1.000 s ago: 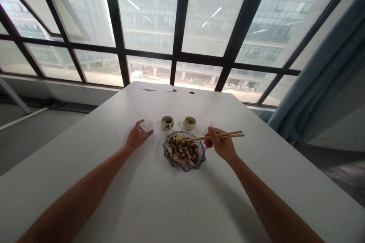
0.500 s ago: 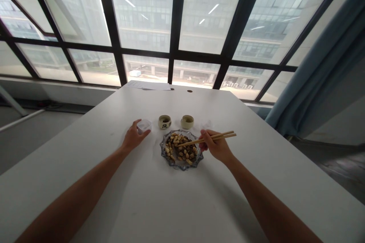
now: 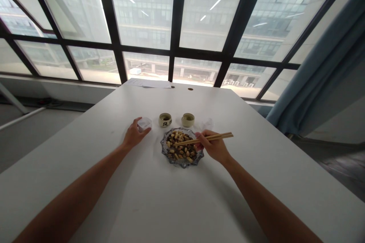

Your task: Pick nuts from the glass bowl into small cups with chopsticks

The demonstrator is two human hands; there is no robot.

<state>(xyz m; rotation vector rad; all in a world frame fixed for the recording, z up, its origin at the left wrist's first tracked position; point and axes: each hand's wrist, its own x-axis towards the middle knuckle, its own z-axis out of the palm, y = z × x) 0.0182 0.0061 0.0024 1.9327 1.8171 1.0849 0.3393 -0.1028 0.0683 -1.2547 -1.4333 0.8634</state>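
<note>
A glass dish with a jagged rim (image 3: 183, 164) holds a mix of nuts and dark seeds (image 3: 182, 154). My right hand (image 3: 213, 146) is closed on a pair of wooden chopsticks (image 3: 219, 136), whose tips reach into the nuts at the dish's left half. To the left of the dish, my left hand (image 3: 135, 133) is curled round a small clear container (image 3: 145, 123), thumb in front and fingers behind. Two small pale green cups stand just behind the dish: a left cup (image 3: 165, 120) with dark writing and a plainer right cup (image 3: 188, 120).
A clear, crumpled-looking item (image 3: 207, 123) lies behind my right hand. Papers (image 3: 148, 83) rest at the far edge of the white table (image 3: 137, 197), near two round holes. Windows stand beyond, and a blue curtain (image 3: 316, 64) hangs at the right.
My right hand has shifted slightly left, and the chopstick tips have moved left among the nuts. My left hand stays round the clear container.
</note>
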